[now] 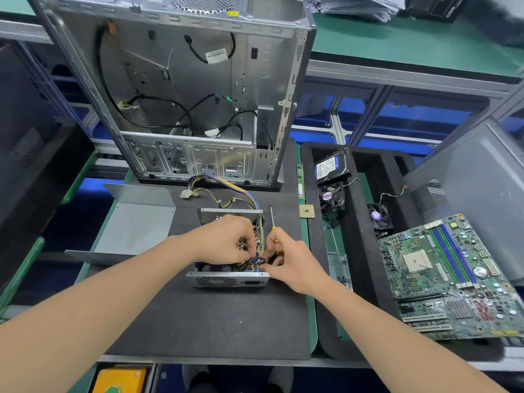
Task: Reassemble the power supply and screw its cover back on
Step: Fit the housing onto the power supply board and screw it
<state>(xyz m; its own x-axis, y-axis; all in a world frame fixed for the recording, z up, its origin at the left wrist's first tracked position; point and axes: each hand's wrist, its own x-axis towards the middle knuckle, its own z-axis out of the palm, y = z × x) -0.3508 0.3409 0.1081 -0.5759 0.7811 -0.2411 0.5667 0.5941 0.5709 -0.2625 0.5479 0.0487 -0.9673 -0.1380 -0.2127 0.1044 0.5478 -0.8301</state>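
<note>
Power supply (226, 282) with lid off, on black mat (212, 321), toward the mat's right edge, about the middle of the bench. Sits with vented face toward the near edge, coloured cable bundle (232, 191) trailing from its far side toward the computer case (184, 95), upright at the mat's far edge.

Left hand (226, 239): reaches down into the open box, fingers curled tight, pinching dark inner wires (255, 261) at the near right corner.

Right hand (292, 259): just beside the left, fingers curled narrow round a screwdriver (271, 217), yellow handle in the grip, shaft pointing toward the far edge, fingertips touching the same wires.

Cover (136, 222), a bent grey sheet, lying at the mat's left edge, apart from the box.

Past the mat's right edge: processor chip (307, 211), memory stick (300, 180), then foam tray (363, 251) with hard drive (330, 164) and two fans. Motherboard (448, 276) toward the bench's right edge.
</note>
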